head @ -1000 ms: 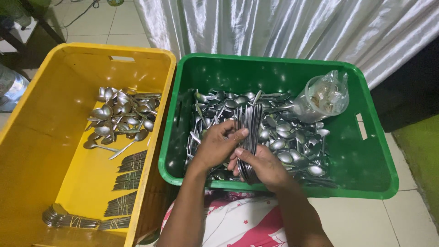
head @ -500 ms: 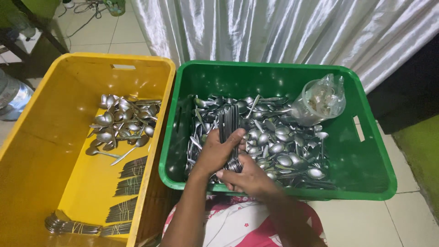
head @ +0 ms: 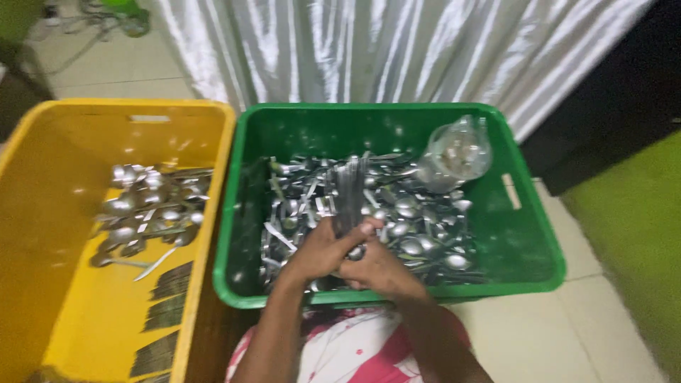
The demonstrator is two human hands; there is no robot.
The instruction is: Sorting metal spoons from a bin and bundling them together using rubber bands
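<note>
A green crate (head: 525, 213) holds a heap of steel cutlery, mostly spoons (head: 418, 220). Both my hands meet over its near side. My left hand (head: 323, 252) is wrapped around the handles of a bundle of flat steel pieces (head: 350, 188) that points away from me. My right hand (head: 376, 268) grips the same bundle's near end from the right, touching the left hand. A clear plastic bag (head: 457, 152) lies in the crate's far right corner.
A yellow crate (head: 50, 234) stands to the left, with a pile of spoons (head: 145, 209) and rows of forks (head: 167, 312) laid along its right wall. A shiny white curtain (head: 383, 50) hangs behind. Tiled floor lies right, then a green mat (head: 638, 234).
Both hands have drawn back toward me with the bundle, and the handles have been gathered closer together. The view has swung slightly right.
</note>
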